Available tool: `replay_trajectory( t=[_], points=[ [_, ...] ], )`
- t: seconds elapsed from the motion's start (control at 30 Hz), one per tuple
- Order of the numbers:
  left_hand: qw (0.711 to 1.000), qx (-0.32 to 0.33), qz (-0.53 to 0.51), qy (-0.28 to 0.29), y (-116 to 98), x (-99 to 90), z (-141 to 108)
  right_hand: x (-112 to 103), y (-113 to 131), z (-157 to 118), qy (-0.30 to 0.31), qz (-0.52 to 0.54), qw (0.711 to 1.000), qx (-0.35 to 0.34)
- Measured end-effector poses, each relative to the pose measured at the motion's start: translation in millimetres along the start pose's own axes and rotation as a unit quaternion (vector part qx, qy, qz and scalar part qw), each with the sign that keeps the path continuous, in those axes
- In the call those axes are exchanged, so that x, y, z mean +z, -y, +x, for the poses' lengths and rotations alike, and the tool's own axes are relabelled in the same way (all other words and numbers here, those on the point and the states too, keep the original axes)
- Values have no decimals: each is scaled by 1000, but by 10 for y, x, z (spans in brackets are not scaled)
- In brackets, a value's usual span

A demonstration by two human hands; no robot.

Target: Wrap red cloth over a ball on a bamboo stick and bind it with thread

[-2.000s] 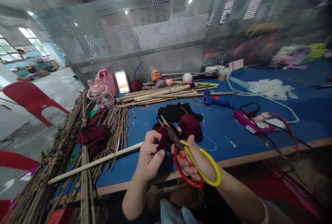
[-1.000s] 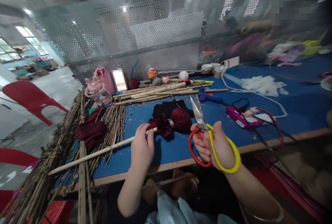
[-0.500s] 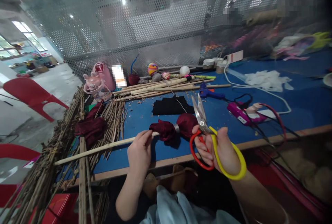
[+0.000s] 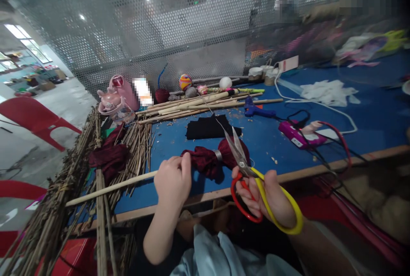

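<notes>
My left hand (image 4: 173,178) is closed around a pale wooden stick (image 4: 115,187), near the end that meets the dark red cloth bundle (image 4: 205,163). A silvery band (image 4: 218,155) cinches the bundle, with a rounded part to its right. My right hand (image 4: 264,195) holds scissors (image 4: 241,163) with one red and one yellow handle. Their blades are parted and point up and away, over the rounded part of the bundle. Behind the bundle lies a folded black cloth (image 4: 208,127) on the blue table (image 4: 173,137).
Dry twigs (image 4: 99,207) and more dark red cloth (image 4: 110,158) cover the left side. Peeled sticks (image 4: 192,104), a pink container (image 4: 126,92) and yarn balls line the back. A blue glue gun (image 4: 258,110), purple power strip (image 4: 299,134) and cables lie right.
The scissors have moved slightly down and left, with their blades still parted. My left hand has turned, its back now more toward the camera. The whole view has shifted a little.
</notes>
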State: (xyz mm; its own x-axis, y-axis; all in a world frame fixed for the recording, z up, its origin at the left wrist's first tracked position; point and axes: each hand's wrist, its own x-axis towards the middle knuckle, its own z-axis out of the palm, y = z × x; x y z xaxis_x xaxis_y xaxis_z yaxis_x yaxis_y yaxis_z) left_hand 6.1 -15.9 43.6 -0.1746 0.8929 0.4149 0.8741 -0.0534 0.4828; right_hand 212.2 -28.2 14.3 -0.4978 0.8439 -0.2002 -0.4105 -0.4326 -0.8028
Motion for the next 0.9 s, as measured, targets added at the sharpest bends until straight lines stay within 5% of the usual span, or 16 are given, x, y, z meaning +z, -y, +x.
replay_trajectory(
  t=[0.2,0.43,0.6,0.9],
  points=[
    [987,-38,-157,-26,-58,198,87,-29,-175,-113,33,-34,999,-5],
    [902,-157,-402,27,18,149,166,-105,-354,-279,120,-82,987,61],
    [863,-172,-474,33,10,134,146,110,-462,-61,79,-51,992,80],
    [859,-175,-479,39,-9,106,108,310,-434,148,-3,-27,997,69]
  ],
)
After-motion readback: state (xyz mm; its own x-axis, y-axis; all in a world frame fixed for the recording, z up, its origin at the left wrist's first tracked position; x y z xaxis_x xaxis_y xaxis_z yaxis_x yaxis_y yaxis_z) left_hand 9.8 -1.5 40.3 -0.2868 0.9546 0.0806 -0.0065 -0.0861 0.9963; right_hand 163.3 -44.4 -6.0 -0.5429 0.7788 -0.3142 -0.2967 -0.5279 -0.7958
